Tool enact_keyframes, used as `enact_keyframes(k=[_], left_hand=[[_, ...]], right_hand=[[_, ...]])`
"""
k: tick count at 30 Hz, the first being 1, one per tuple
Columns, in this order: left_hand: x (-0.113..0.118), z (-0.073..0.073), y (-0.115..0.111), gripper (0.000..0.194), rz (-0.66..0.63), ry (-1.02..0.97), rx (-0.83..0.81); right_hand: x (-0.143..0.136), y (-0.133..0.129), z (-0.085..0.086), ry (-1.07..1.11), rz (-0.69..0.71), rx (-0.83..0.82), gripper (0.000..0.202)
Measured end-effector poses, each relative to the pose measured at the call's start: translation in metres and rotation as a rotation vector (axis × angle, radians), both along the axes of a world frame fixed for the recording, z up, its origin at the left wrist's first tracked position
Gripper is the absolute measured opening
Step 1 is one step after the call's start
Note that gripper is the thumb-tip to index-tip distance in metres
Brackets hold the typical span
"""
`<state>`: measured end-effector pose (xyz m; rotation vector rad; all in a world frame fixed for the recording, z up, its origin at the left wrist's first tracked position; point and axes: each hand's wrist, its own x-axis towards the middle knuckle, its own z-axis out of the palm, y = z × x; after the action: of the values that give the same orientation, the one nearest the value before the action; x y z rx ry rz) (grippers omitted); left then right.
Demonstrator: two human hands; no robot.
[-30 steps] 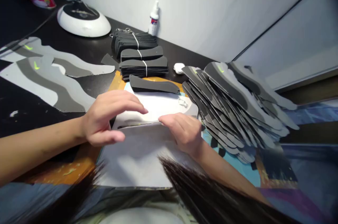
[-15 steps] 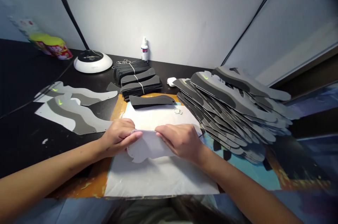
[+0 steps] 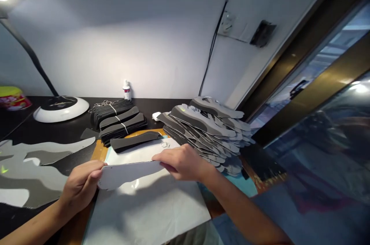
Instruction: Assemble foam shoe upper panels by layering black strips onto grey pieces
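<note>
Between my two hands is a pale, flat, curved shoe-upper piece (image 3: 124, 175), its straight edge upward, held just above a white sheet (image 3: 153, 210). My left hand (image 3: 82, 183) pinches its left end between thumb and fingers. At its right end my right hand (image 3: 183, 162) is closed on the edge, palm down. A stack of dark curved strips (image 3: 134, 141) lies just beyond the piece, with a small loop of white elastic (image 3: 165, 145) beside it.
Bundled dark strips (image 3: 124, 123) lie behind. A large pile of grey layered pieces (image 3: 208, 125) spreads at the right; more grey pieces (image 3: 43, 175) are at the left. A lamp base (image 3: 62, 110), a spray bottle (image 3: 126, 90) and a small white object (image 3: 156, 116) stand farther back.
The view has swung right and up. My hands have moved apart along the piece, which is now stretched out straighter between them; its jagged lower part no longer shows.
</note>
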<state>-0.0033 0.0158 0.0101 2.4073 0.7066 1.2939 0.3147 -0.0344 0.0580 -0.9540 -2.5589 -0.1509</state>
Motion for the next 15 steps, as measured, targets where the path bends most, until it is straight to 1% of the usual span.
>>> enact_keyframes(k=[2, 4, 5, 6, 7, 9, 10, 11, 12, 13, 15], left_hand=[[-0.003, -0.002, 0.003, 0.067, 0.026, -0.05, -0.067], [-0.004, -0.003, 0.004, 0.069, -0.005, -0.08, -0.114], [-0.003, -0.003, 0.004, 0.069, -0.025, -0.095, -0.121], [-0.002, -0.004, 0.003, 0.069, -0.046, -0.11, -0.116], [0.0, -0.005, 0.002, 0.068, -0.062, -0.12, -0.104], [0.004, -0.007, -0.001, 0.069, -0.079, -0.095, -0.073], [0.006, -0.009, -0.002, 0.07, -0.088, -0.068, -0.057], [0.008, -0.012, -0.003, 0.071, -0.102, -0.04, -0.038], [0.009, -0.014, -0.004, 0.072, -0.115, -0.008, -0.02], [0.011, -0.016, -0.005, 0.073, -0.128, 0.027, -0.006], [0.013, -0.015, -0.006, 0.076, -0.143, 0.105, 0.007]], right_hand=[[0.015, -0.009, 0.014, 0.075, 0.007, 0.031, 0.029], [0.03, -0.021, 0.03, 0.149, 0.013, 0.1, 0.032], [0.038, -0.026, 0.039, 0.178, -0.008, 0.156, 0.032], [0.046, -0.031, 0.049, 0.195, -0.054, 0.221, 0.032], [0.055, -0.035, 0.057, 0.207, -0.146, 0.332, 0.031], [0.075, -0.037, 0.07, 0.145, -0.385, 0.61, 0.032], [0.084, -0.036, 0.072, 0.105, -0.496, 0.769, 0.033], [0.091, -0.032, 0.072, 0.075, -0.591, 0.884, 0.033], [0.096, -0.028, 0.068, 0.057, -0.682, 0.94, 0.034], [0.1, -0.023, 0.061, 0.033, -0.749, 0.921, 0.035], [0.101, -0.016, 0.044, -0.028, -0.801, 0.744, 0.034]])
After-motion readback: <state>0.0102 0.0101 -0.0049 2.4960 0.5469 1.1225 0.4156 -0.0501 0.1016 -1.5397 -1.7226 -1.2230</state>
